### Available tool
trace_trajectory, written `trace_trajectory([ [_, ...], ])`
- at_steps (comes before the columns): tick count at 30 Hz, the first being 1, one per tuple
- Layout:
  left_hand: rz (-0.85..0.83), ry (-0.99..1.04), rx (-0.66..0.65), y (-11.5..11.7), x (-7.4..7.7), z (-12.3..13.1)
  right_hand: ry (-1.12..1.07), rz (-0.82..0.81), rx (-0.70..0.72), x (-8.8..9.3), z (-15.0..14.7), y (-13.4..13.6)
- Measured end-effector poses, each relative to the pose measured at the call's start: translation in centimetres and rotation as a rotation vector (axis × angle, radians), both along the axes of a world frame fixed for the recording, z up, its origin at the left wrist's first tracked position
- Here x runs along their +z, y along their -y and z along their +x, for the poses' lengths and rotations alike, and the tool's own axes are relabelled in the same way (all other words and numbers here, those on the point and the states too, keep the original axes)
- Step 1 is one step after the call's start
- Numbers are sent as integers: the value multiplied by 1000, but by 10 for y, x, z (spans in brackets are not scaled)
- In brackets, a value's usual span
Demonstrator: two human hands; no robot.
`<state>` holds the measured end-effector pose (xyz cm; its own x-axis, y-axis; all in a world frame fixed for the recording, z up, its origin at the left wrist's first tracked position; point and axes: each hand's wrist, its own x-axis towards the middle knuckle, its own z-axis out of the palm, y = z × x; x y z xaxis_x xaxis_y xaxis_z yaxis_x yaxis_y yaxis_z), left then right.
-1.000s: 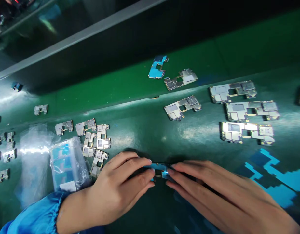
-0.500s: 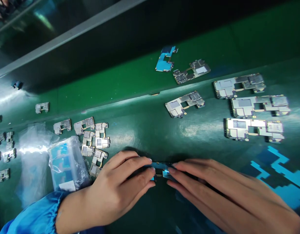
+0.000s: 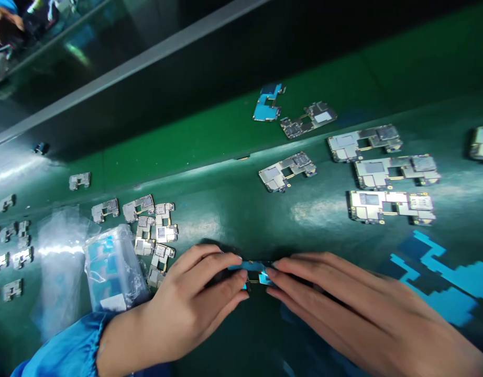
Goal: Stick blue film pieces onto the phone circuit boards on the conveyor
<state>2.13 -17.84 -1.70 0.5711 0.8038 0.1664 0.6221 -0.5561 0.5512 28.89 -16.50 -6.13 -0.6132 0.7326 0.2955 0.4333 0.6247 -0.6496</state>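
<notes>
Between my two hands is a small circuit board (image 3: 252, 265) with blue film on its face; my fingers cover most of it. My left hand (image 3: 182, 301) grips its left end, thumb and fingers closed. At its right end, my right hand (image 3: 343, 298) has its fingers pressed together on the board. Beside my right hand lie blue film pieces (image 3: 448, 306) on a sheet. Left of my left hand sit several bare circuit boards (image 3: 161, 262) in a cluster, next to a clear plastic bag (image 3: 116, 267) holding blue film sheets.
Several larger boards (image 3: 391, 207) lie at the right on the green mat (image 3: 226, 204). A blue-covered board (image 3: 267, 104) lies farther back, below a dark ledge with a metal edge (image 3: 147, 65). Smaller boards (image 3: 13, 288) are at far left. A person's hand (image 3: 6, 23) shows top left.
The view has shifted slightly, bringing another board in at the right edge and more of the other person's hand at top left. Both my hands keep nearly the same hold on the board.
</notes>
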Motion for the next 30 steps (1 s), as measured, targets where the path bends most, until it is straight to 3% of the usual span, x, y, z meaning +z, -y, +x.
trace_trajectory([
  [3,52,-25,-10,1,-2,0,61,83,88,4,-3,-3],
  [9,178,-151,-84,9,-3,1,71,297,81,10,-11,-11],
  [12,201,-169,-62,11,-3,2,55,292,56,11,-14,-13],
  [19,121,3,8,10,-14,-2,91,260,106,12,-14,-15],
  [30,154,-32,34,14,-20,-5,109,190,120,3,-13,-15],
])
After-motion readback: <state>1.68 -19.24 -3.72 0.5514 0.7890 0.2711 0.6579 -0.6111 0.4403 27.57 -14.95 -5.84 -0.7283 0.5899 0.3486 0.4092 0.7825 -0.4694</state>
